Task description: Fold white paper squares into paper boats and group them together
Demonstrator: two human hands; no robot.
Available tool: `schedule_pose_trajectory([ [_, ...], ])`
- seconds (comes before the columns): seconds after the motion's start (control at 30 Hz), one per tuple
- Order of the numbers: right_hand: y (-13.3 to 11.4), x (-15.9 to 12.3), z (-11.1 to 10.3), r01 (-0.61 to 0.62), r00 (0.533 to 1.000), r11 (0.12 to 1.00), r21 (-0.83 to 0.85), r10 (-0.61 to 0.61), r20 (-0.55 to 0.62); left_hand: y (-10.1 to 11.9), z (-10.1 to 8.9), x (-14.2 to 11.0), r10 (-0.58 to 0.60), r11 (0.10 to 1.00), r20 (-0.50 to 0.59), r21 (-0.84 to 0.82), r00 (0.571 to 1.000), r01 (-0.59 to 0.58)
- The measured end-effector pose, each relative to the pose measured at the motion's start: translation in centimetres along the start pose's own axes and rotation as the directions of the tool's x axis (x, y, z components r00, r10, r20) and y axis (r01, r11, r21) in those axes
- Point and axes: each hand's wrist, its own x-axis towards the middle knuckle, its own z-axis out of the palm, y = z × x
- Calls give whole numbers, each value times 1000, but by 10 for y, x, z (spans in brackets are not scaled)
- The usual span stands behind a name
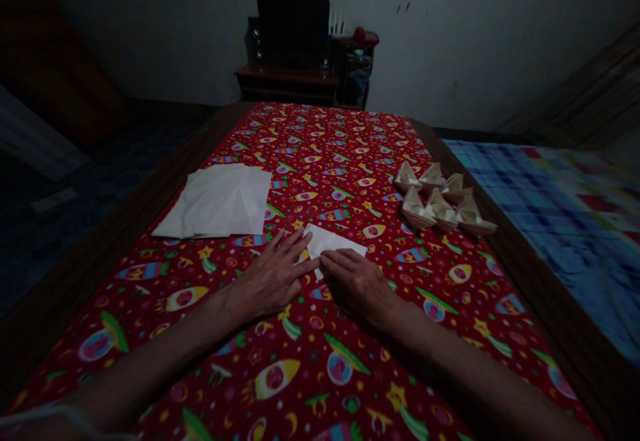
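A small folded piece of white paper (336, 241) lies on the red patterned cloth in front of me. My left hand (273, 274) is laid flat at its left edge, fingers spread, with fingertips touching the paper. From the right, my right hand (361, 286) bears on the paper's lower part, its fingers held together and bent over it; the thumb is hidden. Farther left rests a fanned stack of white paper sheets (225, 201). Several folded paper boats (434, 209) stand in two rows on the right side of the cloth.
The red cloth (280, 368) covers a long surface with dark wooden edges (545, 294). At the far end, a monitor (293, 31) stands on a wooden desk (287, 78), near a red telephone (366, 36). A blue checked cloth (540, 228) spreads on the right. The room is dim.
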Motion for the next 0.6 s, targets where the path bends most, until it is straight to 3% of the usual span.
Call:
schedule_pose_trajectory([
  [0.13,1,-10,-2,66,997,997,-46,-63,53,-4,-2,9,-32,999,-2,36,999,32],
  [0.27,-1,-18,-2,56,991,996,-64,-48,123,-5,0,11,-53,996,-19,64,998,54],
  [0.5,0,-28,9,27,988,998,-49,-20,156,5,6,-3,74,997,5,25,997,-74],
  [0.6,1,-32,13,14,990,999,-37,-9,139,0,6,0,32,998,0,49,999,-32],
])
